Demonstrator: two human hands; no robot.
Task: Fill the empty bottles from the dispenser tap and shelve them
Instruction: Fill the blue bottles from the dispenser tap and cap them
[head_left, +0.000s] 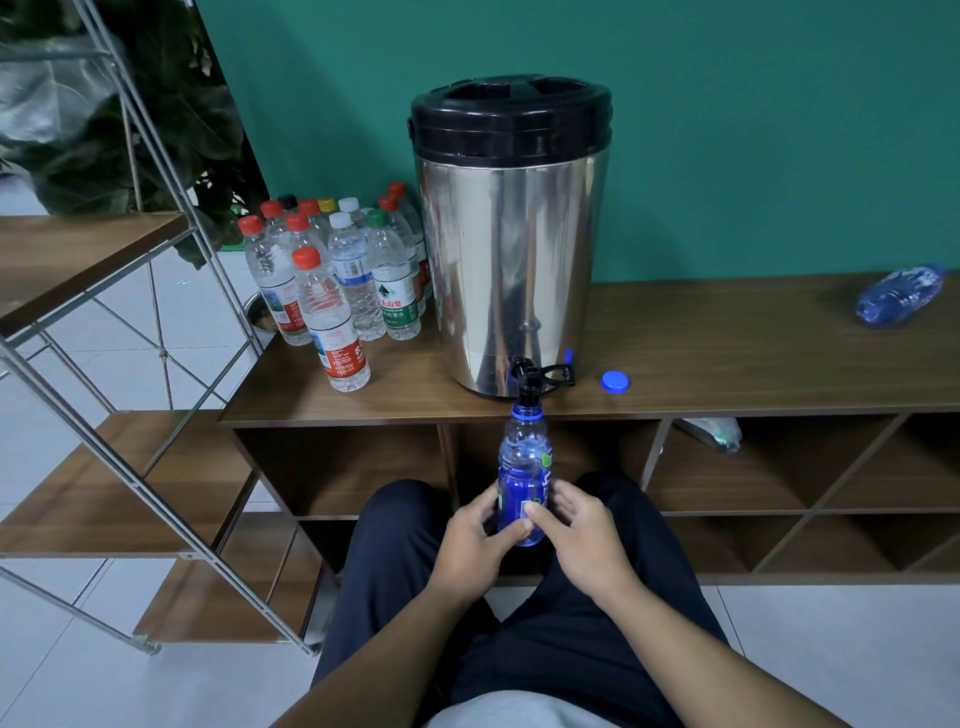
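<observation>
A steel dispenser (511, 249) with a black lid stands on the wooden cabinet top (727, 358). Its black tap (527, 382) juts over the front edge. An uncapped blue bottle (523, 467) stands upright with its mouth right under the tap. My left hand (475, 540) and my right hand (576, 535) hold its lower part from both sides, thumbs across the front. The bottle's blue cap (615, 382) lies on the top, right of the tap. Another blue bottle (898, 293) lies on its side at the far right.
Several capped clear bottles (332, 275) stand left of the dispenser. A metal-framed wooden shelf rack (104, 467) is at the left, with a plant behind it. Open cubbies (779, 467) run under the cabinet top; one holds a crumpled bottle (711, 431). My knees are below.
</observation>
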